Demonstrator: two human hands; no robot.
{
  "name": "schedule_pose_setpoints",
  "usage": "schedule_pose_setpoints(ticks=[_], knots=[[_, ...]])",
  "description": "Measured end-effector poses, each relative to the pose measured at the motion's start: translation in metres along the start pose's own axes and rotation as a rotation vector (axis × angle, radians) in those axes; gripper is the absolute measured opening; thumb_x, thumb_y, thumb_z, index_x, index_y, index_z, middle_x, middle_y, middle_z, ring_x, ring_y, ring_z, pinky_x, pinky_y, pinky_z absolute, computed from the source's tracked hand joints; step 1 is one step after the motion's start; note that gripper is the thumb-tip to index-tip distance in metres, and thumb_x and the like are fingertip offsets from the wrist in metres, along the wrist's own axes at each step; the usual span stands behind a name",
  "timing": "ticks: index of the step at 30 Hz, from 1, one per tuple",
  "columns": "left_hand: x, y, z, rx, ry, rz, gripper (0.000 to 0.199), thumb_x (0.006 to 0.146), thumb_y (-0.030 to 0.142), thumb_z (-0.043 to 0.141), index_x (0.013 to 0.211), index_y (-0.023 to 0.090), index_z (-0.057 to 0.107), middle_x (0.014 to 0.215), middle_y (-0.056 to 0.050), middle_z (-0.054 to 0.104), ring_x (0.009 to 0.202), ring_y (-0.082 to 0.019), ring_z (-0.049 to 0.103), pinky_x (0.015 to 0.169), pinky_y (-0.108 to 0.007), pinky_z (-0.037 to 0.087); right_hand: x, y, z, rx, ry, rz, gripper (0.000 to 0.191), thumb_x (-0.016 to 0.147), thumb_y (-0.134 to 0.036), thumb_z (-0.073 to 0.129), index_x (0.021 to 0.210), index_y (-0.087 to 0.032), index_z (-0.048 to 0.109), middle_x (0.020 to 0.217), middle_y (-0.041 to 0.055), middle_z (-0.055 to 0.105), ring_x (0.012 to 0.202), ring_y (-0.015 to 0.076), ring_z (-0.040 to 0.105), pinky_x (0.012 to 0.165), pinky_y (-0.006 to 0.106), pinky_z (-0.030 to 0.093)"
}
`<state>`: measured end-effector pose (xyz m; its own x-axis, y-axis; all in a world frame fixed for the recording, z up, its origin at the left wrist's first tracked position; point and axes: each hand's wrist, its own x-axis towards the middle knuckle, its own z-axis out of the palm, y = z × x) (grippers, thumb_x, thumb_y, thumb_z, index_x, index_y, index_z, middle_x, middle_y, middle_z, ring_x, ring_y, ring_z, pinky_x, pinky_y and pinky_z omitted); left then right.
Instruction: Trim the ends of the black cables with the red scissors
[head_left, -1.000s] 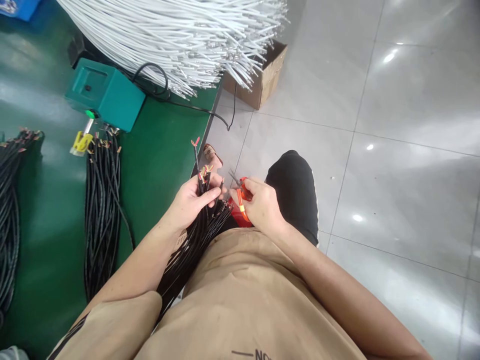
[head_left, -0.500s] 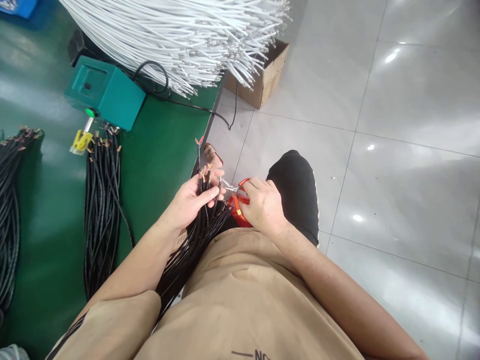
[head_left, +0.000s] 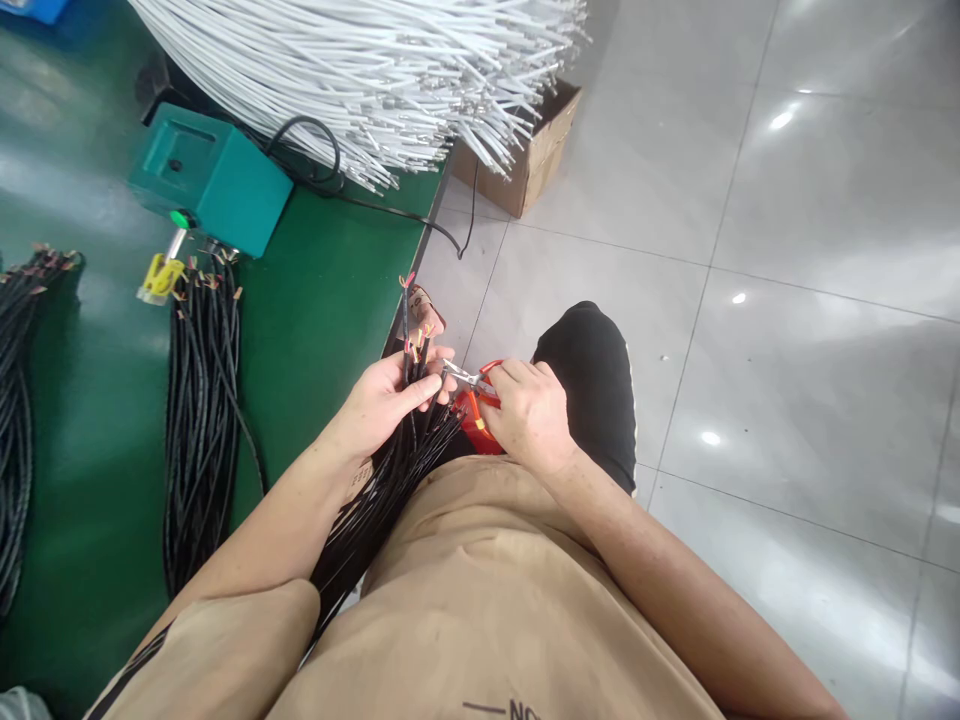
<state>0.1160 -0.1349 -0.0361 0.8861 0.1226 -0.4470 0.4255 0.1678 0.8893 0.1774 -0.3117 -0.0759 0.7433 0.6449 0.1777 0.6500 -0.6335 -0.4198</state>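
My left hand (head_left: 394, 392) is closed around several black cables (head_left: 411, 425), thumb pressed over them. Red and yellow inner wires stick out of their stripped ends above the fingers. In my right hand (head_left: 529, 405) are red-handled pliers or cutters (head_left: 474, 380); which kind is too small to tell. Their metal jaws point left and look parted, close to the end of one black cable by my left fingertips. More black cables (head_left: 390, 510) lie across my lap, running down under my left forearm.
On the green table (head_left: 322, 290) stand a teal machine (head_left: 210, 180) and a yellow-ended tool (head_left: 160, 278). Black cable bundles (head_left: 199, 430) lie left of my arm. White cables (head_left: 360, 80) overhang the table edge above a cardboard box (head_left: 547, 150) on the tiled floor.
The cutter jaws have shifted slightly upward at the cable end, and my left hand has moved slightly right with the cables. Both hands keep their hold.
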Motion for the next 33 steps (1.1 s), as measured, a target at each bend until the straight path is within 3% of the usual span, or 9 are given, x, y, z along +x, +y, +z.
schedule_pose_setpoints(ticks=[14, 19, 23, 33], knots=[[0.0, -0.003, -0.002, 0.08, 0.001, 0.01, 0.036, 0.08, 0.03, 0.066, 0.113, 0.016, 0.061, 0.086, -0.005, 0.067, 0.071, -0.013, 0.06, 0.059, -0.025, 0.044, -0.003, 0.001, -0.002, -0.042, -0.081, 0.011, 0.023, 0.085, -0.025, 0.051, 0.069, -0.017, 0.064, 0.063, 0.0034, 0.058, 0.053, 0.0135, 0.038, 0.058, 0.031, 0.023], [0.0, -0.003, 0.0, 0.078, 0.031, 0.002, 0.038, 0.078, 0.03, 0.067, 0.113, 0.018, 0.064, 0.086, -0.004, 0.065, 0.072, -0.014, 0.061, 0.059, -0.025, 0.044, -0.003, 0.002, -0.003, 0.066, -0.039, 0.079, 0.03, 0.087, -0.039, 0.053, 0.069, -0.018, 0.065, 0.061, 0.0012, 0.056, 0.052, 0.0116, 0.036, 0.057, 0.029, 0.023], [0.0, -0.002, 0.001, 0.094, 0.042, -0.008, 0.04, 0.077, 0.031, 0.069, 0.115, 0.019, 0.064, 0.085, -0.003, 0.063, 0.073, -0.013, 0.06, 0.06, -0.024, 0.044, 0.0, 0.005, -0.006, 0.081, 0.012, 0.025, 0.031, 0.086, -0.043, 0.053, 0.076, -0.016, 0.065, 0.069, 0.0022, 0.058, 0.057, 0.0121, 0.04, 0.06, 0.03, 0.025], [-0.001, -0.003, 0.0, 0.13, 0.074, -0.078, 0.044, 0.072, 0.033, 0.074, 0.114, 0.021, 0.067, 0.085, -0.002, 0.066, 0.077, -0.012, 0.06, 0.079, -0.029, 0.048, -0.001, 0.013, -0.003, -0.059, -0.004, -0.102, 0.021, 0.083, -0.027, 0.053, 0.067, -0.016, 0.06, 0.066, 0.0026, 0.057, 0.059, 0.0134, 0.039, 0.061, 0.03, 0.022]])
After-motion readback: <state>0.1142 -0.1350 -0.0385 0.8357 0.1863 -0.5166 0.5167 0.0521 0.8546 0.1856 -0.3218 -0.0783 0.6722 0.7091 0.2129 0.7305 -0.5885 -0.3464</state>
